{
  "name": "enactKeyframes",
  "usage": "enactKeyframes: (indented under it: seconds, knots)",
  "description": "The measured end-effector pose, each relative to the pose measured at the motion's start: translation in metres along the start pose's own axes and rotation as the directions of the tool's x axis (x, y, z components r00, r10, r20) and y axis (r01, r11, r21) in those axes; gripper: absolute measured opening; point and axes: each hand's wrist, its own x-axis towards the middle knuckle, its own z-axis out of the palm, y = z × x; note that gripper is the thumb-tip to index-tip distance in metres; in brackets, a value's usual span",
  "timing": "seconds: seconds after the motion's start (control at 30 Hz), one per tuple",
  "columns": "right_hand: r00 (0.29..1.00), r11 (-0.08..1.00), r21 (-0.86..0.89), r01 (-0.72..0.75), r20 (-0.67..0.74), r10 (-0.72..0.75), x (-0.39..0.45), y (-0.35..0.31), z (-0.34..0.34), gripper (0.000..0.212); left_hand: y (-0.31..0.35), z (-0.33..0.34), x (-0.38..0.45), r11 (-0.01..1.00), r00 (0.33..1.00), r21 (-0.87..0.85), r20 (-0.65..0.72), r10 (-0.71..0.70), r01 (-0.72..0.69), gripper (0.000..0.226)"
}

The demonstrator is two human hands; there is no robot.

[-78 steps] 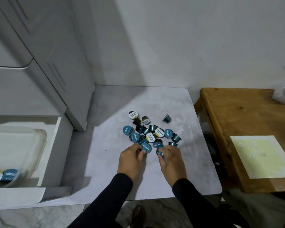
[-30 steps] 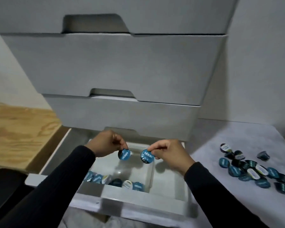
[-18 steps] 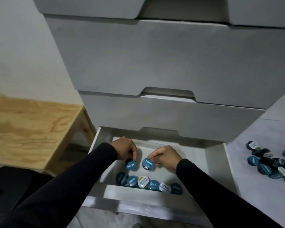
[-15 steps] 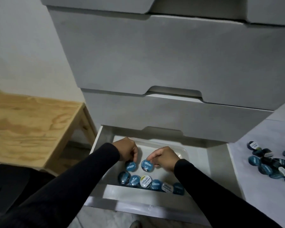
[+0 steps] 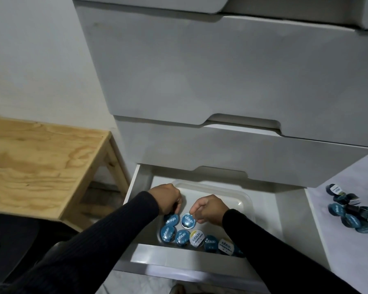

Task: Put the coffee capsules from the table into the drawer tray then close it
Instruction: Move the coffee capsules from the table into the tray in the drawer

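My left hand (image 5: 167,199) curls its fingers onto a blue capsule (image 5: 171,219) that my knuckles half hide. My right hand (image 5: 208,211) pinches another capsule (image 5: 187,220) at its rim. Both sit low in the clear tray (image 5: 245,203) inside the open drawer (image 5: 179,258). The drawer front cuts off the row of capsules (image 5: 197,237); the pile on the surface (image 5: 348,240) runs out of view.

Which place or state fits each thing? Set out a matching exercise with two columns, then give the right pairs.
Things
1. left hand
2. right hand
3. heap of capsules
4. drawer

Places or states
a. on the white table at the right
b. pulled open, with the tray inside
c. pinches a blue capsule at its rim
d. curled over a capsule at the tray's left

Pairs: 1-d, 2-c, 3-a, 4-b
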Motion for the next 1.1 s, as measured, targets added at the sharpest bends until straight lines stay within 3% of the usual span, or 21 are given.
enactKeyframes:
  seconds: [0.33, 0.47, 0.57, 0.7, 0.83, 0.9, 1.1]
  knots:
    - [0.999, 0.999, -0.053, 0.011, 0.048, -0.008, -0.001, -0.002, 0.003, 0.021, 0.005, 0.003, -0.007, 0.998, 1.000, 0.067, -0.003, -0.016, 0.016, 0.016]
    - [0.998, 0.975, -0.213, 0.063, 0.009, -0.063, -0.007, -0.006, 0.006, 0.011, 0.014, 0.003, -0.018, 0.995, 0.996, 0.070, -0.054, -0.070, 0.074, 0.024]
    - [0.993, 0.917, -0.386, 0.101, -0.021, -0.118, -0.013, -0.011, 0.009, 0.030, 0.020, 0.006, -0.028, 0.981, 0.978, 0.114, -0.157, -0.141, 0.159, 0.031]
    - [0.973, 0.810, -0.568, 0.147, -0.063, -0.221, -0.022, -0.012, 0.012, 0.045, 0.033, 0.014, -0.041, 0.959, 0.883, 0.061, -0.409, -0.230, 0.278, 0.034]
    - [0.914, 0.682, -0.714, 0.159, -0.154, -0.375, -0.035, -0.015, 0.011, 0.045, 0.046, 0.024, -0.052, 0.941, 0.750, -0.019, -0.599, -0.280, 0.337, 0.034]
    - [0.872, 0.637, -0.756, 0.152, -0.201, -0.447, -0.041, -0.014, 0.011, 0.045, 0.051, 0.028, -0.057, 0.936, 0.710, -0.048, -0.639, -0.297, 0.348, 0.034]
    - [0.751, 0.664, -0.745, 0.062, -0.404, -0.523, -0.066, -0.014, 0.007, 0.036, 0.071, 0.029, -0.066, 0.932, 0.623, -0.151, -0.708, -0.334, 0.329, 0.034]
